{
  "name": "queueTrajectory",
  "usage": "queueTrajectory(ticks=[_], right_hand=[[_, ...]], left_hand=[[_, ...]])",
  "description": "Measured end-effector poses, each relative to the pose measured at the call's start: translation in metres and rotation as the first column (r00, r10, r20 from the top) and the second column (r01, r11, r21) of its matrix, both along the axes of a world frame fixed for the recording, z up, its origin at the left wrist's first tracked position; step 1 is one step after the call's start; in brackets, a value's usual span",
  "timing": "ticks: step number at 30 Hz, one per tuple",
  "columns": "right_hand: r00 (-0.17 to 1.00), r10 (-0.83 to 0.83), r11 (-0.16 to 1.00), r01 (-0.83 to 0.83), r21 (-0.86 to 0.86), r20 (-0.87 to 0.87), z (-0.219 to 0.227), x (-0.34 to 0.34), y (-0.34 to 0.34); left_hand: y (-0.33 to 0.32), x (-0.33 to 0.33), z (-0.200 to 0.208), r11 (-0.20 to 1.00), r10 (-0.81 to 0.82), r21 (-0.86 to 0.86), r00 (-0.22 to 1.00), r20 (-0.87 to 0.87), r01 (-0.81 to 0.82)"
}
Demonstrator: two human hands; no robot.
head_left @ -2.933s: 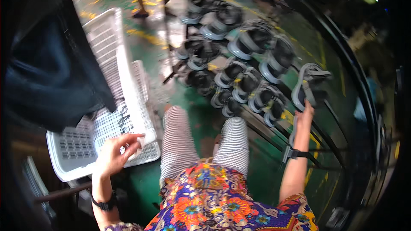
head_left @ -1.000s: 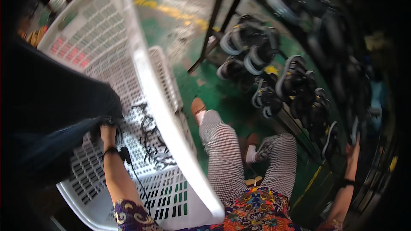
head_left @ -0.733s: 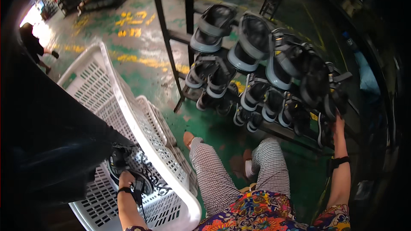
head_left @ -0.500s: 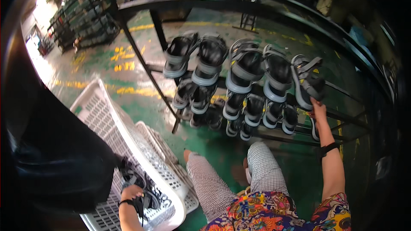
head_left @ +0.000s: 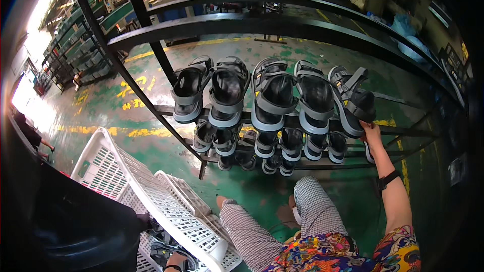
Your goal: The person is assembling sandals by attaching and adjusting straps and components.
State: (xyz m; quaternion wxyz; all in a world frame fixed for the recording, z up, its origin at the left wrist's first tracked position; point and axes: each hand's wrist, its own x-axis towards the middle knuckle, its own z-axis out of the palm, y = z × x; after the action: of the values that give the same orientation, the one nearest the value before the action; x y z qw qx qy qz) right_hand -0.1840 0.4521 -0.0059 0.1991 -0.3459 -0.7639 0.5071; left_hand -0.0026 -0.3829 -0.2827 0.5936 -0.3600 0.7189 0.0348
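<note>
My right hand [head_left: 372,133] is closed round the heel end of a black and grey sandal [head_left: 353,102] at the right end of the rack's upper row. That sandal leans on the rail with its toe up. More black sandals with grey straps and pale grey soles, such as this one [head_left: 275,93], stand toe-up to its left. Low at the left, my left hand [head_left: 176,260] is inside a white plastic basket [head_left: 161,204], closed on a dark sandal [head_left: 169,248]. Its fingers are partly hidden by straps and the lower picture edge.
The black metal rack [head_left: 222,24] spans the view ahead, with lower rows of sandals [head_left: 265,143]. Another white basket [head_left: 179,191] lies beside the first. A large black shape [head_left: 75,216] blocks the lower left. Shelving [head_left: 75,50] stands far left on the green floor.
The view has tilted up, so the rack and baskets sit lower in the picture. My right hand stays at the end sandal. My left hand remains in the basket, now nearer the lower edge.
</note>
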Motion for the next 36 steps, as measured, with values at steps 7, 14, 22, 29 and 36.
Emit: queueTrajectory(ticks=[7,14,22,29,36], right_hand=[[0.982,0.101,0.992,-0.089,-0.085,0.158,-0.032,-0.001,0.069],[0.834,0.319,0.278,-0.537,0.796,0.451,-0.026,-0.014,0.17],[0.83,0.403,0.367,-0.533,0.762,0.387,-0.008,0.005,0.136],[0.8,0.274,-0.021,-0.55,0.835,0.534,-0.021,-0.004,0.126],[0.828,0.299,0.1,-0.521,0.848,0.473,-0.023,-0.008,0.151]], left_hand=[[0.038,0.007,0.042,0.946,-0.026,-0.282,0.833,-0.553,-0.158],[0.005,-0.001,0.003,0.962,0.04,-0.188,0.787,-0.616,-0.196],[-0.017,0.0,0.023,0.74,0.18,-0.289,0.593,-0.785,-0.607],[-0.1,0.09,-0.051,0.807,0.305,0.166,0.16,-0.939,-0.567],[-0.076,0.031,0.031,0.85,0.497,0.222,0.589,-0.638,-0.477]])
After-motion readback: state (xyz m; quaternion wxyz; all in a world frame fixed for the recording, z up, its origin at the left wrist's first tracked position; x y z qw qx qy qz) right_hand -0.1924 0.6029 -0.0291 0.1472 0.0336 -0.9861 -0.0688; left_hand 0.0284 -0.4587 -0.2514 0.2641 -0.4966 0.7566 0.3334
